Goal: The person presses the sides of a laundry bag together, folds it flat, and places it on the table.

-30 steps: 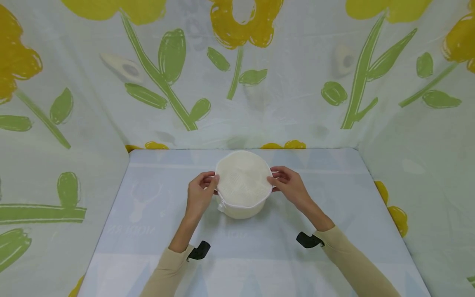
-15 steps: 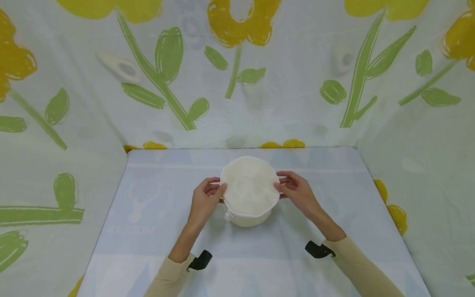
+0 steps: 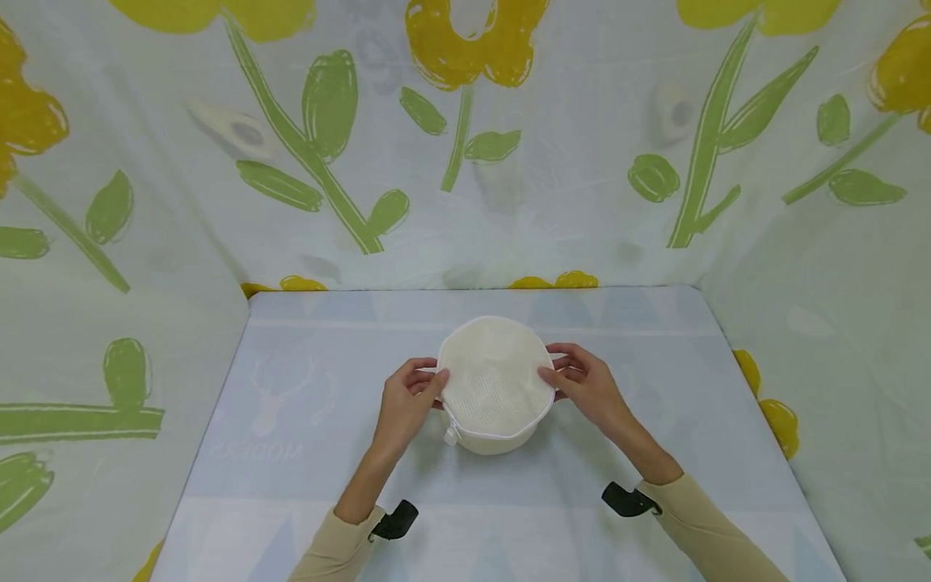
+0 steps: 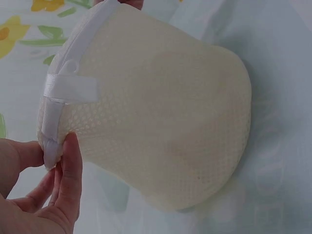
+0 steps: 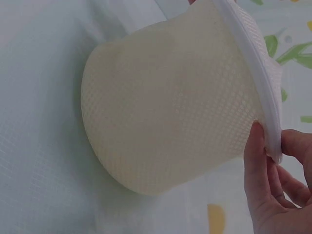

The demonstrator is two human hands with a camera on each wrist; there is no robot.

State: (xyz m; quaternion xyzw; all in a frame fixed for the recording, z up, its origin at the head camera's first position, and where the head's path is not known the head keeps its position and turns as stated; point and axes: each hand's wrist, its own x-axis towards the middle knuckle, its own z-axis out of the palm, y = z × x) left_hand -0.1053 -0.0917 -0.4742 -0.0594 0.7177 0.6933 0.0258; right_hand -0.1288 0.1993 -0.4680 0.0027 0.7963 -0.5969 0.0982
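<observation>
A cream mesh laundry bag (image 3: 496, 378) with a round, zipped top stands near the middle of the table. My left hand (image 3: 409, 400) pinches its top edge on the left side, thumb above and fingers below. On the opposite side, my right hand (image 3: 587, 384) pinches the same rim between thumb and fingers. The white zipper edging (image 5: 253, 63) runs around the rim, and a white fabric tab (image 4: 73, 88) shows beside it close to my left fingers. In both wrist views the mesh walls bulge out toward a rounded bottom. The bag's inside is hidden.
The pale blue table cover (image 3: 305, 485) carries faint printed lettering and a deer head. Curtains (image 3: 567, 162) with yellow flowers and green stems rise along the back and both sides of the table. A black wrist camera (image 3: 396, 520) sits at each sleeve cuff.
Both hands have drawn the mesh bag nearer to me and slightly to the right, keeping their pinch on its rim throughout.
</observation>
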